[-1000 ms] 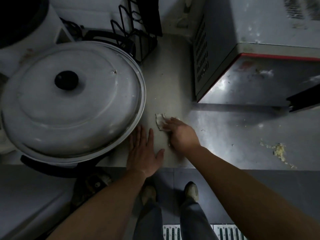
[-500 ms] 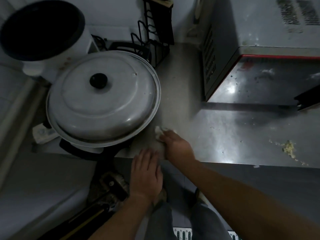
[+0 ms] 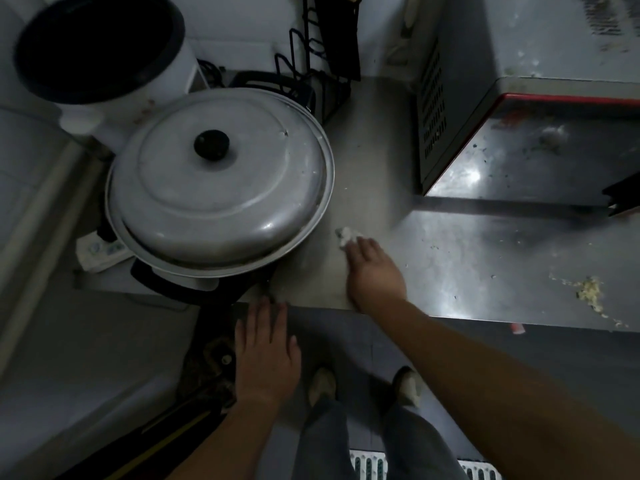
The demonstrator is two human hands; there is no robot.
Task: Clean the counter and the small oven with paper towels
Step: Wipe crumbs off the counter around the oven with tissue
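Item 1: right hand, centre of frame, palm down on counter; fingers pressed together over a crumpled paper towel, holding it flat to the steel. Towel's white edge shows just past the fingertips, near the rim of the pot lid.

Item 2: left hand, lower centre, fingers straight and slightly spread, holding nothing; fingertips at the counter's front edge, contact w/ edge can't be told.

Item 3: small oven, upper right, grey casing w/ vent slots on side, red trim along front; door folded down, speckled w/ crumbs. No brand or writing legible.

Item 4: food scraps, yellowish, right edge of frame on counter, well apart from the towel.

Item 5: large metal lid w/ black knob, centre left, over a pan.

Item 6: white appliance w/ dark round opening, upper left.

Item 7: black wire rack, top centre.

Item 8: power strip, left, beside pan; markings too blurred to read.

Item 9: person's legs and shoes, bottom centre, on the floor.
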